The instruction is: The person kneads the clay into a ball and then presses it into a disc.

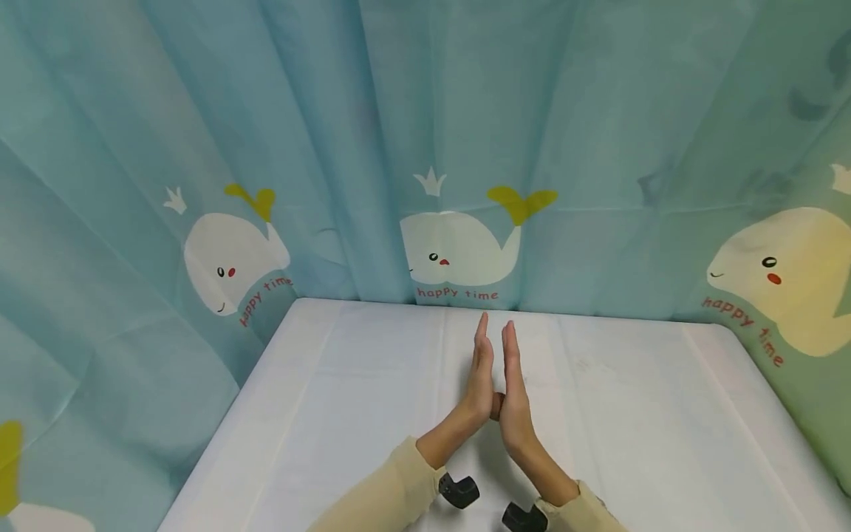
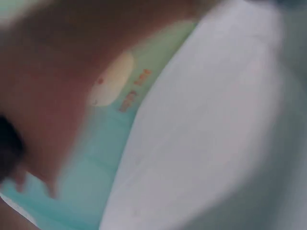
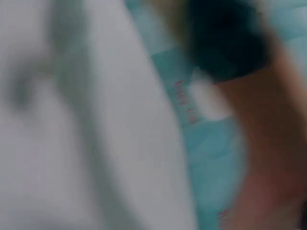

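Observation:
In the head view my left hand (image 1: 479,380) and right hand (image 1: 515,403) stand upright over the white table, palms facing each other. Their fingers are straight, and the fingertips lean close together with a narrow gap. Near the heels of the palms a small brown thing (image 1: 497,406) shows between the two hands; its kind I cannot tell, as the palms hide most of it. The left wrist view has a blurred hand (image 2: 43,115) with a dark thing (image 2: 8,148) at the left edge. A blurred forearm (image 3: 268,120) fills the right side of the right wrist view.
A white-covered table (image 1: 359,399) lies under the hands. Behind and beside it hangs a blue-green curtain (image 1: 465,96) printed with whales. Black wrist cameras, one on the left cuff (image 1: 459,490) and one on the right (image 1: 525,517), hang beneath the arms.

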The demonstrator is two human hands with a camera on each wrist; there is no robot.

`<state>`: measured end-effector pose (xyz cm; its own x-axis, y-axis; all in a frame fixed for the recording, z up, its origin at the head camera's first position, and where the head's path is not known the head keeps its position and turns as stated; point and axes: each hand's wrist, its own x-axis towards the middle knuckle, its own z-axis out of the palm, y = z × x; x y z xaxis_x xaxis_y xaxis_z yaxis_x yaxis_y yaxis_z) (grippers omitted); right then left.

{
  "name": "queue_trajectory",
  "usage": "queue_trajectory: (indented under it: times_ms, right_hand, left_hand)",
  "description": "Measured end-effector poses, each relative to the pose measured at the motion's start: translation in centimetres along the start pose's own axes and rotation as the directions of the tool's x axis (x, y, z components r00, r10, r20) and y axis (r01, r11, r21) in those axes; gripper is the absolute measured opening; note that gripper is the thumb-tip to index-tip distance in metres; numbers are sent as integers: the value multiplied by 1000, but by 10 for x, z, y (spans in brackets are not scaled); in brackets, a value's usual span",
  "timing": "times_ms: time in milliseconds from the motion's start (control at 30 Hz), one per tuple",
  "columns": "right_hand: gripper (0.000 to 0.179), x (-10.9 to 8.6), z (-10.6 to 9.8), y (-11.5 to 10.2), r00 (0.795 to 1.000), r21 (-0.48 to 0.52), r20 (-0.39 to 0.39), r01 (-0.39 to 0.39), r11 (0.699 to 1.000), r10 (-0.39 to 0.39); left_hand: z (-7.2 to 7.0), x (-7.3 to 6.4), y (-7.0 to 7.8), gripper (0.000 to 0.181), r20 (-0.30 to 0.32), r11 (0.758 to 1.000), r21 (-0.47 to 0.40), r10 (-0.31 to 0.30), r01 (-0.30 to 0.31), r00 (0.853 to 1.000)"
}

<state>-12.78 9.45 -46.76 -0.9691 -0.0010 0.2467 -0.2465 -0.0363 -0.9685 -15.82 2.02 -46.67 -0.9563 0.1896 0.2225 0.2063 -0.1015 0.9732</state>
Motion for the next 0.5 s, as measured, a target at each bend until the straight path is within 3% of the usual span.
queue_trajectory:
  times_ms: [133, 267, 433, 500]
  right_hand:
    - [53, 15, -10, -13, 997, 14, -72, 11, 1000, -10]
    - [54, 30, -24, 5, 988, -51, -128, 79, 996, -85]
    - [53, 13, -13, 17, 989, -79, -87, 112, 991, -118]
    - [53, 3, -4, 9, 996, -34, -57, 71, 997, -72]
  left_hand:
    - [6, -8, -4, 60, 59, 997, -48, -63, 66, 996]
    - [12, -16, 7, 61, 108, 992, -77, -90, 99, 990]
    - [8, -4, 11, 62, 60, 996, -71, -57, 61, 997]
    - [3, 3, 5, 61, 9, 998, -37, -43, 43, 999]
